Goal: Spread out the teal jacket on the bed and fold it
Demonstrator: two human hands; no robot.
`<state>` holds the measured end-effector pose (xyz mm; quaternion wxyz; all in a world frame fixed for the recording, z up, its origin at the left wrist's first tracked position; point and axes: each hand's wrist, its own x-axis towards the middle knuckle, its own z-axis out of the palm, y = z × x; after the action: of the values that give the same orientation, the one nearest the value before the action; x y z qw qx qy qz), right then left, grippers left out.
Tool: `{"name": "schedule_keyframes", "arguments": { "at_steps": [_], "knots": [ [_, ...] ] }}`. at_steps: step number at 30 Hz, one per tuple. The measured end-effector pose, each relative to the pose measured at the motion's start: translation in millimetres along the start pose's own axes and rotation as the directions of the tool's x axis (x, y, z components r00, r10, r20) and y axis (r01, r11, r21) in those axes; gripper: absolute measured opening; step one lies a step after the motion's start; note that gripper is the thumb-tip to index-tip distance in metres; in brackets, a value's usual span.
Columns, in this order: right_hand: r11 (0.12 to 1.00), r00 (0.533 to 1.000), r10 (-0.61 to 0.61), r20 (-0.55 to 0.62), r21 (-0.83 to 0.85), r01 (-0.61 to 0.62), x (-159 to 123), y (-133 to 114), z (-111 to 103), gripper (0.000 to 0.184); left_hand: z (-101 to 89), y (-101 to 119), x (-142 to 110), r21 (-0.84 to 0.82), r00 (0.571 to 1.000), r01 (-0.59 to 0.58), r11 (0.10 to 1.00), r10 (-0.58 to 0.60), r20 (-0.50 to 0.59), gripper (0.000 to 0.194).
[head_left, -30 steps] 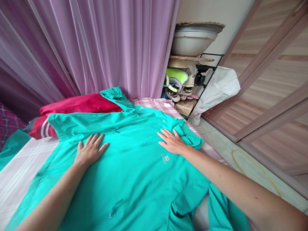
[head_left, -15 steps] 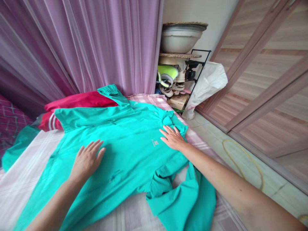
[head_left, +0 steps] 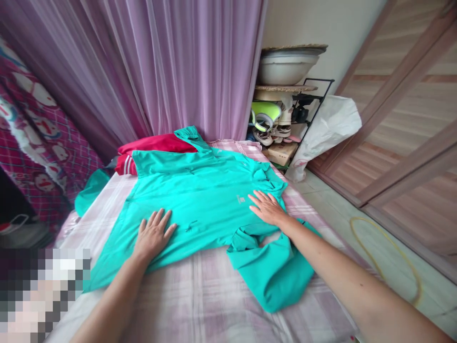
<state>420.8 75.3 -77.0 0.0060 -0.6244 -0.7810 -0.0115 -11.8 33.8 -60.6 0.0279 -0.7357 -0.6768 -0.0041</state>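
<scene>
A turquoise jacket (head_left: pixel 203 200) lies spread over a plaid-covered surface, its small chest logo facing up. My left hand (head_left: pixel 154 233) rests flat on the lower part of the jacket, fingers spread. Near the collar, my right hand (head_left: pixel 267 207) lies palm down beside the logo, its fingers apart too. The near sleeve (head_left: pixel 274 276) is bent and crumpled toward me, partly under my right forearm. Behind the jacket is a folded red garment (head_left: pixel 157 145) with white stripes, partly covered by the turquoise cloth.
Purple curtains (head_left: pixel 200 71) hang behind the surface. To the right stand a rack (head_left: pixel 317 112) with shoes and a large basin (head_left: pixel 287 66), a white bag (head_left: pixel 326 128) and wooden doors (head_left: pixel 403 124). A yellow hose (head_left: pixel 383 271) lies on the floor. Patterned cloth (head_left: pixel 39 124) hangs left.
My left hand has come down onto the jacket, and the jacket's near edge has shifted away from me, baring more plaid cloth. The view has turned left. My right hand stays near the collar.
</scene>
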Motion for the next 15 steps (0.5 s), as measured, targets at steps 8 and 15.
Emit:
{"name": "schedule_keyframes", "arguments": {
  "at_steps": [8,15],
  "knots": [
    [0.999,0.996,-0.022,-0.081,-0.028,0.02,3.3,6.3,12.6,0.056,6.0,-60.6,-19.5,-0.058,0.998,0.058,0.997,-0.058,0.004,0.061],
    [0.999,0.99,-0.042,-0.132,-0.016,0.041,2.5,7.2,15.2,0.056,-3.7,-65.0,-28.0,-0.074,0.984,0.177,0.981,-0.175,0.036,0.059]
  ]
}}
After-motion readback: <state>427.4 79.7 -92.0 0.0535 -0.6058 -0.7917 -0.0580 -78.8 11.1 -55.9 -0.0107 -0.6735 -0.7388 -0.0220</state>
